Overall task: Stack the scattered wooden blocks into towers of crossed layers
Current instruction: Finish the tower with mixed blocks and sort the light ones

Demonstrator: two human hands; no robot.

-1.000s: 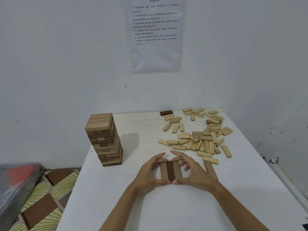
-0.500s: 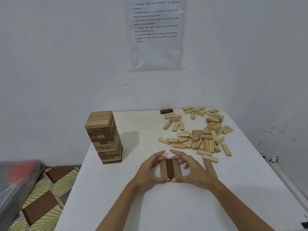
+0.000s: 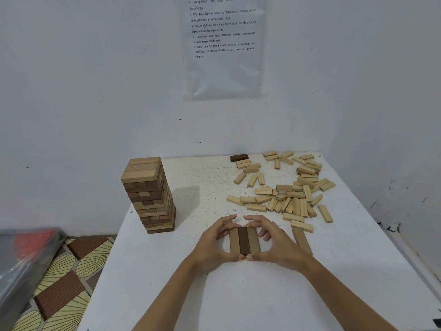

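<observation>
White, speckled worktop (image 3: 214, 295); scattered blocks (image 3: 284, 187) pale tan, one dark brown block (image 3: 239, 157); three-block row (image 3: 244, 240) tan–brown–tan; tower (image 3: 150, 197) banded tan and brown; floor mat (image 3: 62, 292) of cream fans and brown ribbed squares; blurred object (image 3: 33, 237), possibly red.

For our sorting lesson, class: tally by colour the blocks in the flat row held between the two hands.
Light blocks: 2
Dark block: 1
Total in the row: 3
</observation>
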